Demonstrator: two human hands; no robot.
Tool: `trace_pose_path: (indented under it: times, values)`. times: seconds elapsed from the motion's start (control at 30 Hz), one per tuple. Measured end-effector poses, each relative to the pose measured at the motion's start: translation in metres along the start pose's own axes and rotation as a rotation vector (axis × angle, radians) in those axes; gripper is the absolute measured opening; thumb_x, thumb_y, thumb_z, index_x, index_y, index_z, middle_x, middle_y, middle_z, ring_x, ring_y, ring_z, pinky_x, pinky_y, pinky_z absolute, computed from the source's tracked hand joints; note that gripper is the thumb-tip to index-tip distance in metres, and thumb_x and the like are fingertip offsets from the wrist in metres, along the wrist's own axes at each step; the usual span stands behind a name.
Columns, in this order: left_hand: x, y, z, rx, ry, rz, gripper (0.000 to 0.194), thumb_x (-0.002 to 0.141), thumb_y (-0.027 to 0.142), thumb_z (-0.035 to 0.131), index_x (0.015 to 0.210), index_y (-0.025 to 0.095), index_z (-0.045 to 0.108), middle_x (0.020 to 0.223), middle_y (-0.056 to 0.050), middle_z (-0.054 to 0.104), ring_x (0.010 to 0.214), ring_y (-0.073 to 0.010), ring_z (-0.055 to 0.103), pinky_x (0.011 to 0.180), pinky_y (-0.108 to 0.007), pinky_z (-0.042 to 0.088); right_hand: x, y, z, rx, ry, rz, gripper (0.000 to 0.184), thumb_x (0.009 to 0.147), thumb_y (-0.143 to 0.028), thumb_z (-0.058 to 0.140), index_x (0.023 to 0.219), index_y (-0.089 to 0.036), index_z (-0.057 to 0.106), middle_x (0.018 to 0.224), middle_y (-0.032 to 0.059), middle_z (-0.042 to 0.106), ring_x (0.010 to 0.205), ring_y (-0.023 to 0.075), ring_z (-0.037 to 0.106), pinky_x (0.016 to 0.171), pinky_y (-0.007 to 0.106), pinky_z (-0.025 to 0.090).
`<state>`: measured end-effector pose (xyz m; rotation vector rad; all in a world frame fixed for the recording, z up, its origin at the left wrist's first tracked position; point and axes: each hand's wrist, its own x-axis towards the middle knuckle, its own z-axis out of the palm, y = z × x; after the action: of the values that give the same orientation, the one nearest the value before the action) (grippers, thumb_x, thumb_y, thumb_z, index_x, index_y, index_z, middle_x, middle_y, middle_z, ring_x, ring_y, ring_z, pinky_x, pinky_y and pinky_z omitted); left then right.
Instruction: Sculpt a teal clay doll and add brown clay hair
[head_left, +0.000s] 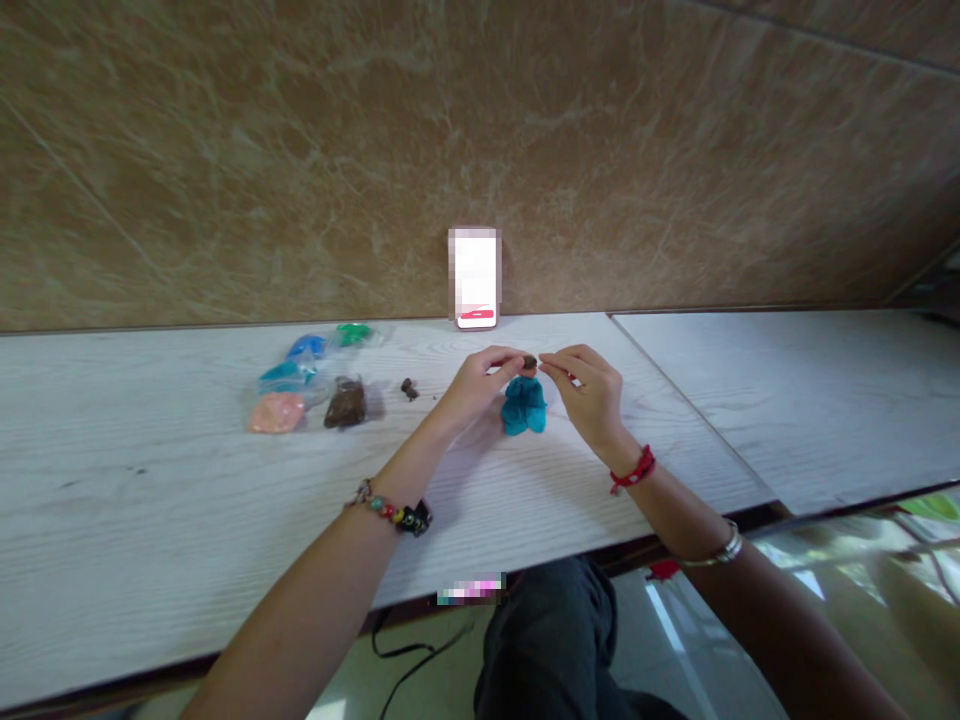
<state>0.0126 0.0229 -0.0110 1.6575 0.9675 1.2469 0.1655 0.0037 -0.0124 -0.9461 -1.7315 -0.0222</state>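
Observation:
A small modelling clay figure stands or lies in front of me, with a teal clay body (523, 408) and a peach top capped by brown clay (530, 362). My left hand (484, 383) closes its thumb and fingers on the figure's top from the left. On the other side, my right hand (589, 392) is pinched, its fingertips just beside the brown cap. Whatever sits in that pinch is too small to make out. Loose brown clay bits (409, 389) lie to the left of my left hand.
Bags of clay lie at the left: peach (277, 412), brown (346, 403), teal (289, 374), blue (306, 347) and green (353, 334). A lit phone (476, 280) leans on the marbled wall behind the white wood-grain table (187, 520). The table's front edge is near my legs.

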Motion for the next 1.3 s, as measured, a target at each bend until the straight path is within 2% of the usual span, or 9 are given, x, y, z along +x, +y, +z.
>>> trace_pose_path:
  times: [0.3, 0.6, 0.8, 1.07, 1.3]
  values:
    - [0.0007, -0.0041, -0.0008, 0.04, 0.027, 0.053, 0.014, 0.074, 0.029, 0.057, 0.079, 0.018, 0.064, 0.086, -0.005, 0.064, 0.086, -0.0154, 0.058, 0.08, -0.03, 0.043, 0.002, -0.0035, 0.007, 0.012, -0.006, -0.016, 0.013, 0.078, -0.017, 0.055, 0.077, -0.017, 0.068, 0.07, 0.0029, 0.061, 0.063, 0.0107, 0.054, 0.056, 0.024, 0.045]
    - [-0.0018, 0.0029, -0.0009, 0.003, 0.001, 0.036, 0.015, 0.073, 0.028, 0.057, 0.08, 0.015, 0.063, 0.085, -0.005, 0.064, 0.085, -0.0156, 0.058, 0.08, -0.031, 0.043, 0.0004, -0.0004, 0.0024, -0.017, 0.027, 0.024, 0.01, 0.076, -0.016, 0.058, 0.078, -0.017, 0.068, 0.068, 0.0013, 0.061, 0.059, 0.0091, 0.053, 0.055, 0.023, 0.044]
    - [-0.0018, -0.0001, -0.0022, 0.025, -0.015, 0.036, 0.019, 0.069, 0.027, 0.062, 0.085, 0.016, 0.063, 0.094, -0.006, 0.062, 0.09, -0.0166, 0.055, 0.076, -0.03, 0.043, -0.0026, -0.0006, 0.0055, 0.0, 0.016, -0.032, 0.012, 0.074, -0.019, 0.06, 0.084, -0.018, 0.068, 0.071, 0.0014, 0.061, 0.06, 0.0088, 0.053, 0.054, 0.022, 0.044]
    - [-0.0002, -0.0027, -0.0012, -0.025, 0.008, 0.047, 0.015, 0.068, 0.024, 0.063, 0.08, 0.015, 0.063, 0.089, -0.005, 0.062, 0.088, -0.0158, 0.056, 0.078, -0.031, 0.043, -0.0023, 0.0017, 0.0081, -0.003, -0.017, -0.089, 0.015, 0.077, -0.016, 0.056, 0.086, -0.018, 0.067, 0.075, 0.0031, 0.064, 0.066, 0.0098, 0.057, 0.057, 0.022, 0.046]
    - [0.001, -0.0049, -0.0028, -0.044, -0.01, 0.066, 0.016, 0.069, 0.025, 0.062, 0.08, 0.014, 0.063, 0.09, -0.006, 0.062, 0.087, -0.0151, 0.056, 0.082, -0.032, 0.043, -0.0015, 0.0007, 0.0063, 0.009, -0.005, -0.087, 0.014, 0.075, -0.02, 0.06, 0.087, -0.017, 0.067, 0.074, 0.003, 0.063, 0.063, 0.0094, 0.056, 0.056, 0.023, 0.046]
